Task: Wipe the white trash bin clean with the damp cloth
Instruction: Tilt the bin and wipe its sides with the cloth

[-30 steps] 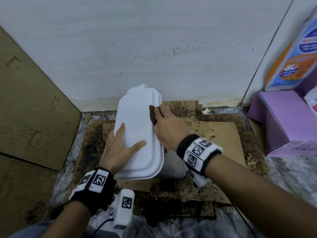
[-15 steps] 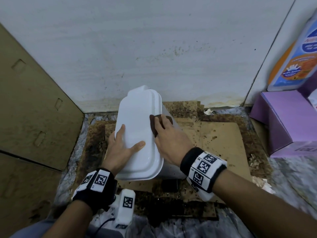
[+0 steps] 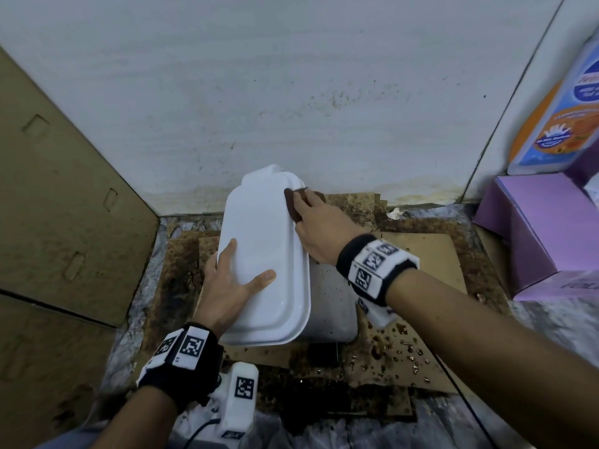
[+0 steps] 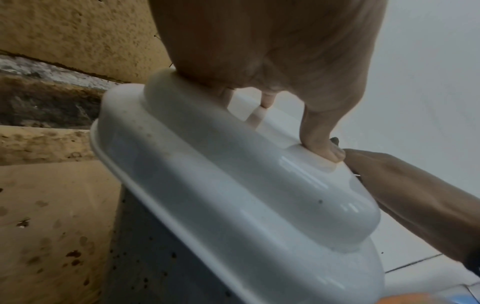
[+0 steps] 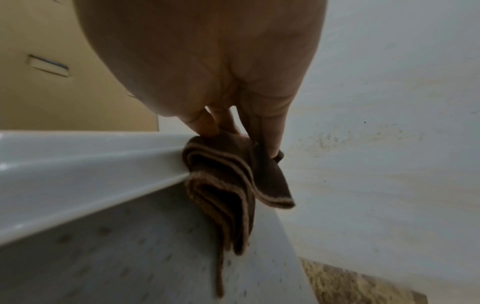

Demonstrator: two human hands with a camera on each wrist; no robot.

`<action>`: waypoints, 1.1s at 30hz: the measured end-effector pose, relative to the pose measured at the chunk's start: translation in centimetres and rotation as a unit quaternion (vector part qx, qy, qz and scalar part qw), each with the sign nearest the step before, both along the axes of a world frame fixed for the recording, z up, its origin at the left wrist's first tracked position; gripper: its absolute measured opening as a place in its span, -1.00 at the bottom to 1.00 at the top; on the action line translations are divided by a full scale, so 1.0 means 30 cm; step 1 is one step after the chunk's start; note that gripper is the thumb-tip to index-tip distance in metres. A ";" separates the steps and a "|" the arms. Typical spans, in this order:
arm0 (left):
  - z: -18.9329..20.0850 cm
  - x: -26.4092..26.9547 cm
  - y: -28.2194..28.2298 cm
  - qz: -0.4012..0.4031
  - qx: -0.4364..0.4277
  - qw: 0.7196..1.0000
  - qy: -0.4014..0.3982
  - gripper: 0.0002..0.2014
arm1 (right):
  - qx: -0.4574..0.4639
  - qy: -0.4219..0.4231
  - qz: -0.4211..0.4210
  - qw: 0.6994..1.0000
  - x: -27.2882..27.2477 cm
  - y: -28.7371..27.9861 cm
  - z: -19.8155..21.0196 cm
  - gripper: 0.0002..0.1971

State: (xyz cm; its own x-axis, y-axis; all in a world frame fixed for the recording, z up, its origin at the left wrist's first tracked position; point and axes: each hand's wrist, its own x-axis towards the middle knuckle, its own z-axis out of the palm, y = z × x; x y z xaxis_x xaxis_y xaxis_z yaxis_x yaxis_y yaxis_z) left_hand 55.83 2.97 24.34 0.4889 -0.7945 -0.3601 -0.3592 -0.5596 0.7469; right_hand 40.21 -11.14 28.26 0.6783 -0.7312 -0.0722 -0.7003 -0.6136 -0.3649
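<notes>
1. My left hand is flat on the bin lid, fingers spread and straight, thumb out to the side. It's pressing down, not gripping anything.
2. My right hand has the brown cloth folded up under the fingers, thumb and fingers pinching it over the lid's far right edge, near the wall. Right wrist cam shows the folds draped over the rim and hanging down the bin's side.
3. The white trash bin sits on stained cardboard on the floor, back end close to the wall.
4. Handling, imo: thin glossy plastic, prob light and empty-ish, so it'll scoot or tip if I scrub w/o the left hand bracing — keep that palm down. Wet gloss looks slippery, so flat pressure beats a grab.
5. Cloth is soft and floppy; keeping it folded gives a firm pad. Best hold is wrapped over the rim, like now.
6. The side wall under the lid has dark specks — looks like that part isn't wiped yet.
</notes>
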 end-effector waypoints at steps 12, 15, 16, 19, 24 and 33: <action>-0.010 -0.001 0.024 -0.005 0.004 1.000 -0.011 0.31 | 0.091 -0.328 -0.187 0.921 -0.005 0.167 -0.099 -0.66; -0.010 -0.008 0.026 -0.014 0.003 1.000 -0.013 0.31 | 0.087 -0.293 -0.196 0.932 0.028 0.115 -0.072 -0.60; -0.010 -0.010 0.027 -0.015 0.003 1.000 -0.015 0.31 | 0.101 -0.286 -0.205 0.930 0.038 0.089 -0.058 -0.62; -0.010 -0.012 0.024 -0.012 0.003 1.000 -0.007 0.30 | 0.112 -0.238 -0.222 0.939 0.076 -0.007 -0.024 -0.76; -0.015 -0.007 0.015 -0.005 -0.005 1.000 -0.001 0.31 | 0.132 -0.181 -0.212 0.951 0.101 -0.091 0.000 -0.78; -0.014 0.003 0.035 -0.002 -0.002 1.000 0.005 0.29 | 0.174 -0.210 -0.164 0.948 0.014 0.037 -0.035 -0.86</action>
